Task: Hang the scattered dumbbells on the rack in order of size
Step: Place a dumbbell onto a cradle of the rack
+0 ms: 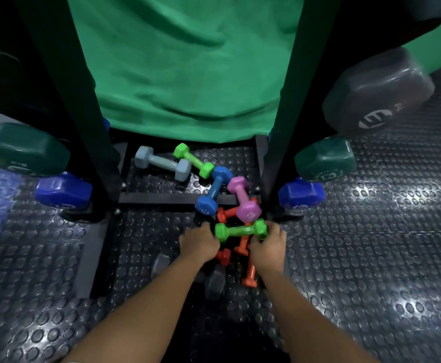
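Note:
Small dumbbells lie in a heap on the studded floor at the foot of the black rack (177,199). A green dumbbell (240,230) lies crosswise on top, between my hands. My left hand (198,241) sits by its left head, fingers curled; what it holds is hidden. My right hand (268,243) touches its right head. Under it lie orange dumbbells (249,277) and red ones (223,255). Behind are a pink dumbbell (243,199), a blue dumbbell (213,189), a second green dumbbell (194,159) and a light grey dumbbell (163,163).
Bigger dumbbells hang on the rack's sides: dark green (325,159) and blue (302,193) on the right, dark green (28,150) and blue (63,191) on the left, a large grey one (379,96) upper right. Green cloth (188,61) hangs behind. A dark dumbbell (214,282) lies under my left forearm.

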